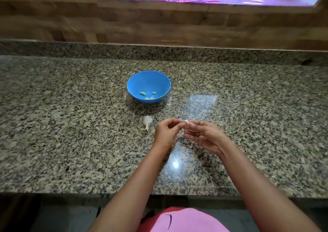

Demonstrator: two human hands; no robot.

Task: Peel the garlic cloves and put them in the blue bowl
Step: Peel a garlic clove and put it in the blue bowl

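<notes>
A blue bowl (pixel 148 82) stands on the speckled granite counter (pixel 71 125) and holds several peeled, pale green cloves (pixel 142 93). A white garlic bulb (pixel 147 122) lies on the counter just in front of the bowl. My left hand (pixel 166 132) and my right hand (pixel 204 136) meet above the counter, right of the bulb. Between their fingertips both pinch one small pale garlic clove (pixel 186 121). A thin strip of skin hangs below the clove by my right fingers.
The counter's raised granite back ledge (pixel 159 52) meets a wooden wall (pixel 159 24) under a window sill. The counter's front edge (pixel 71 191) runs close to my body. Bright light reflections lie on the stone near my arms.
</notes>
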